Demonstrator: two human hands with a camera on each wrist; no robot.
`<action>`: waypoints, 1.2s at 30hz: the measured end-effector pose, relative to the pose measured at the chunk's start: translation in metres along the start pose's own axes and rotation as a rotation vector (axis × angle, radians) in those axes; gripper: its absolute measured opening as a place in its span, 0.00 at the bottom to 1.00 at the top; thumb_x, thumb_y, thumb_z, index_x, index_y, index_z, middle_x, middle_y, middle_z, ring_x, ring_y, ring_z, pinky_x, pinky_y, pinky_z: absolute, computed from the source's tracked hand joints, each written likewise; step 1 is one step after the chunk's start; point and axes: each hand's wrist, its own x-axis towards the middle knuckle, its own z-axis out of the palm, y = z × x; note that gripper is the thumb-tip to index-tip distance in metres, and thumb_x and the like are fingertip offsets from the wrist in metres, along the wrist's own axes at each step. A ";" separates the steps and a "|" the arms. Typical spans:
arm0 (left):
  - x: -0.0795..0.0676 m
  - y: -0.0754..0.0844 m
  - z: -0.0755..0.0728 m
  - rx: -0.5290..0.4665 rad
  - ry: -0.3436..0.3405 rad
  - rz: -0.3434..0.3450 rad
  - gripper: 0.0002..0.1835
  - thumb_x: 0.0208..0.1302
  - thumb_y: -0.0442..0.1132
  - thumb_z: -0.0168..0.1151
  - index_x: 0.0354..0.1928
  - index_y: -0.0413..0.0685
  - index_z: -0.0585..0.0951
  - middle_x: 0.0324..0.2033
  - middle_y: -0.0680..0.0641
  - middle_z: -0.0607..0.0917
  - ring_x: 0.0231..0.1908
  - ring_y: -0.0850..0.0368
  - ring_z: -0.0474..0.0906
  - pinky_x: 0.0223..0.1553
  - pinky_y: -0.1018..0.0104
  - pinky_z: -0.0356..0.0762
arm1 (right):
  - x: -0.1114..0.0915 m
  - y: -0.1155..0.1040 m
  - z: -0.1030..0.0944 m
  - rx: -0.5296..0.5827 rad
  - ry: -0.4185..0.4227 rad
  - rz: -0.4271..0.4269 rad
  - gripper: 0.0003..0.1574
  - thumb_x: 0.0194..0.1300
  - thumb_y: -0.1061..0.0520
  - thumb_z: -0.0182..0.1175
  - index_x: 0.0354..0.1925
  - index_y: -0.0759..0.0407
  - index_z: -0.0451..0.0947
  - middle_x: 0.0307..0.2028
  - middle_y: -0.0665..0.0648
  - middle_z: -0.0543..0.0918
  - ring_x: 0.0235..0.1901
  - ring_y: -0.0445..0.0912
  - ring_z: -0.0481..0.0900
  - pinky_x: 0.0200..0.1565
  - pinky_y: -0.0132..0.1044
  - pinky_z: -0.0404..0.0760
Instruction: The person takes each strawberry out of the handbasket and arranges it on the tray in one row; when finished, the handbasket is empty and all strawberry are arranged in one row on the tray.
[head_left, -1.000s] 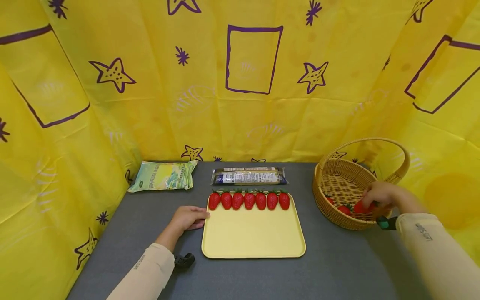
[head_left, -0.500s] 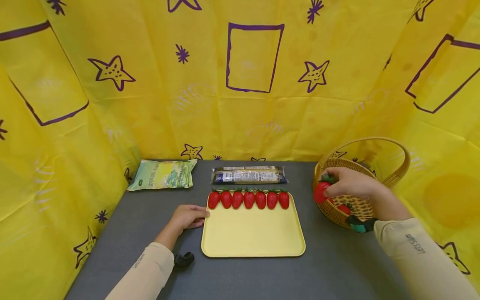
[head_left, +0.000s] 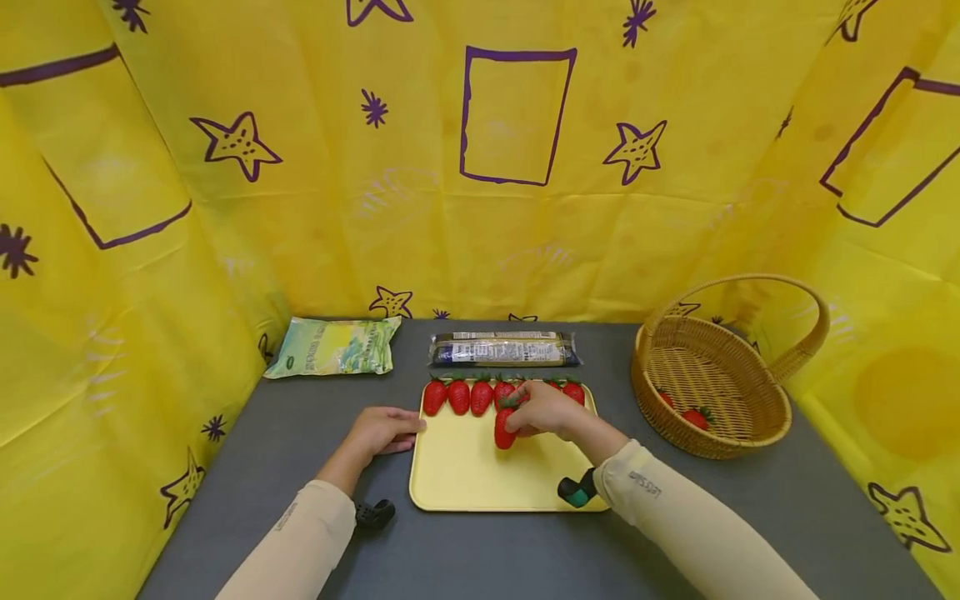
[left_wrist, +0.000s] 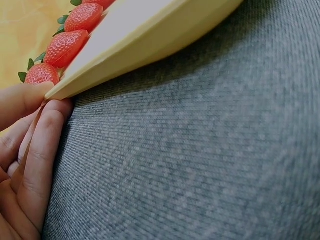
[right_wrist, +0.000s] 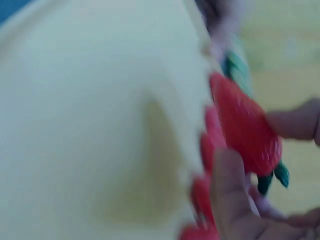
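My left hand (head_left: 382, 431) pinches the left rim of a pale yellow tray (head_left: 457, 487), thumb on top and a finger below in the left wrist view. Along the tray's far edge runs a row of several red strawberries (head_left: 458, 397) with green leaves, partly hidden behind my right hand (head_left: 547, 410). That hand pinches another strawberry (head_left: 504, 431) between thumb and fingers over the tray, leaves toward the back. In the right wrist view the held strawberry (right_wrist: 245, 127) appears above the blurred tray surface, on which a shadow falls.
A wicker basket (head_left: 716, 448) with a tall handle stands at the right, with strawberries (head_left: 696, 418) inside. Behind the tray lies a clear plastic packet (head_left: 504, 350) with a printed label. A green and yellow bag (head_left: 330, 348) lies back left. Yellow cloth (head_left: 420, 250) hangs around the grey table.
My right hand took a strawberry from the basket, lifted it over the rim and carried it left above the tray. The left hand stays at the tray's rim.
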 end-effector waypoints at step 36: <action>0.001 0.003 -0.005 -0.029 -0.092 0.008 0.19 0.61 0.37 0.70 0.51 0.33 0.83 0.33 0.43 0.87 0.29 0.57 0.84 0.33 0.64 0.85 | 0.043 -0.006 0.102 -0.088 0.182 -0.059 0.17 0.47 0.60 0.75 0.35 0.63 0.80 0.31 0.55 0.79 0.28 0.47 0.78 0.29 0.35 0.82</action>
